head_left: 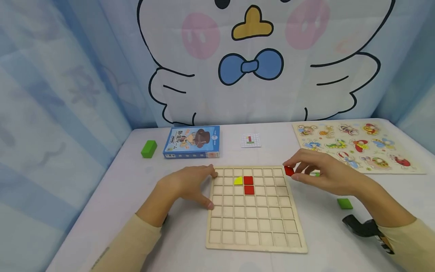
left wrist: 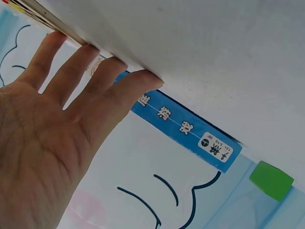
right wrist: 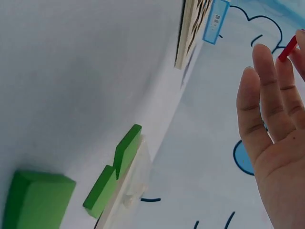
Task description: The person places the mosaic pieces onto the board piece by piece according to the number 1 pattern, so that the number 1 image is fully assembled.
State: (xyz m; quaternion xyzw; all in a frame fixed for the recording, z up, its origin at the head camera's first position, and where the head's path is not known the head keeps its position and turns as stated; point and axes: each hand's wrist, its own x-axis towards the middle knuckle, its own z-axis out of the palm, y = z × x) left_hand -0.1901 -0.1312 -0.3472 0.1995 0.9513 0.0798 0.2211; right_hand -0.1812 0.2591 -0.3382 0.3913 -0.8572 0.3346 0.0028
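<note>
A wooden grid board (head_left: 254, 224) lies on the table in the head view. Two red square tiles (head_left: 249, 190) sit one below the other in its upper cells, beside a yellow tile with one rounded corner (head_left: 238, 181). Along the board's left edge rests my left hand (head_left: 181, 185), thumb and fingertips spread against the side. Between thumb and fingertips, my right hand (head_left: 323, 169) pinches a red tile (head_left: 289, 171) at the board's upper right corner. The right wrist view shows a sliver of that red tile (right wrist: 287, 49); the thumb is partly out of frame.
Green tiles (head_left: 345, 203) lie right of the board, one partly behind the right hand. At the back stand a blue box (head_left: 192, 141), a green block (head_left: 148, 149) and a small pattern card (head_left: 250, 140). An insect picture board (head_left: 326, 132) lies back right.
</note>
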